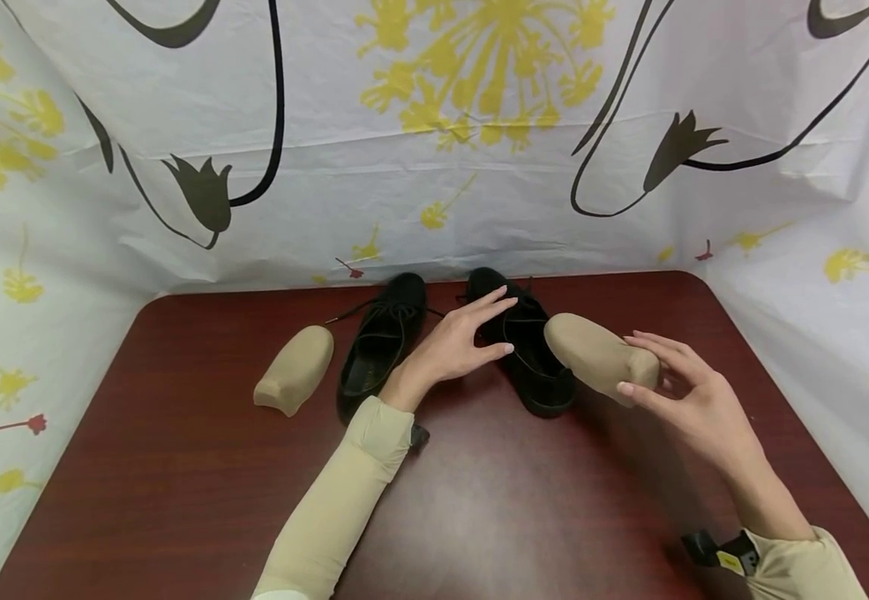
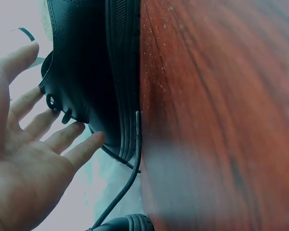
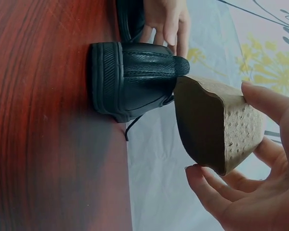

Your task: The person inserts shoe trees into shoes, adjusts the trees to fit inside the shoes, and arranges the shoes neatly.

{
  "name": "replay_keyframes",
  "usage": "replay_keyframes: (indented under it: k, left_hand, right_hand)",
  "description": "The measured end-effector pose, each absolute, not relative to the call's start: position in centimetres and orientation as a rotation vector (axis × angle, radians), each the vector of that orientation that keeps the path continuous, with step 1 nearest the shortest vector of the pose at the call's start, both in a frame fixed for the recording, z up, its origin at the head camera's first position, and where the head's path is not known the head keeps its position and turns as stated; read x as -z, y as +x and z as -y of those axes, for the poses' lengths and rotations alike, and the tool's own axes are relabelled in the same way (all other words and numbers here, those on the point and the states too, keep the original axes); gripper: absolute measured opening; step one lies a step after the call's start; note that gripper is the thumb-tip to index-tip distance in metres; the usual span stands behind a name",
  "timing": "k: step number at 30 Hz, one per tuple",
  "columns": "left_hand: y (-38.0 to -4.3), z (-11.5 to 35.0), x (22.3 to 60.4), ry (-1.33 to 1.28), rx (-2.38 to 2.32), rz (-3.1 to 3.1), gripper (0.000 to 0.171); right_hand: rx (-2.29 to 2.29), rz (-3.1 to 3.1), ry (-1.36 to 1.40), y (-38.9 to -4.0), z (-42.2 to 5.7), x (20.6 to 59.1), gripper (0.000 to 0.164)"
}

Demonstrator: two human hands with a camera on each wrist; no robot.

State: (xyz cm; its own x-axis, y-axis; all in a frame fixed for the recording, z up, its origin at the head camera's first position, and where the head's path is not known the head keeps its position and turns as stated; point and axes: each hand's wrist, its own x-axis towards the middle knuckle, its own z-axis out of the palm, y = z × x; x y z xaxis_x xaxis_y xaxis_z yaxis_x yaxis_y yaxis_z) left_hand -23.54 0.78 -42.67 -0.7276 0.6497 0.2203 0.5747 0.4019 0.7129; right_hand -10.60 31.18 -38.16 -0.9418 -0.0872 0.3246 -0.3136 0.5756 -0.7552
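My right hand (image 1: 704, 408) grips a beige moulded-pulp shoe insert (image 1: 591, 354) by its blunt end, thumb on one side and fingers on the other. Its rounded toe points left, over the heel of the right-hand black lace-up shoe (image 1: 542, 396). In the right wrist view the insert (image 3: 200, 125) shows a hollow inside and a dimpled end. My left hand (image 1: 458, 340) reaches over the same shoe with fingers spread and fairly straight. From the left wrist the fingertips appear beside the laces of the shoe (image 2: 86, 67).
Another black shoe (image 1: 374, 354) stands left of it, partly behind my left forearm, its lace trailing on the table. A second beige insert (image 1: 295, 371) lies further left. The reddish-brown table (image 1: 179, 467) backs onto a patterned white sheet (image 1: 404, 192).
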Motion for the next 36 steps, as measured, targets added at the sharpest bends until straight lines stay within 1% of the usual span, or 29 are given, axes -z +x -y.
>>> replay_keyframes:
  k: [13,19,27,36]
  left_hand:
    - [-24.2,-1.3,42.5,1.051,-1.293,-2.597,0.054]
    - [-24.1,-1.3,42.9,1.023,-1.334,-2.6,0.05]
    - [-24.1,-1.5,43.3,0.999,-1.381,-2.596,0.046]
    - [-24.3,-1.6,43.4,0.952,-1.501,-2.525,0.043]
  right_hand:
    - [-1.298,2.592,0.396,-10.6,-30.5,37.0,0.057]
    - [-1.269,2.642,0.394,-10.3,-29.7,37.5,0.059]
    - [-1.229,2.644,0.381,-10.2,-29.2,38.2,0.066]
    - [-1.255,2.567,0.468,-10.7,-28.7,38.6,0.062]
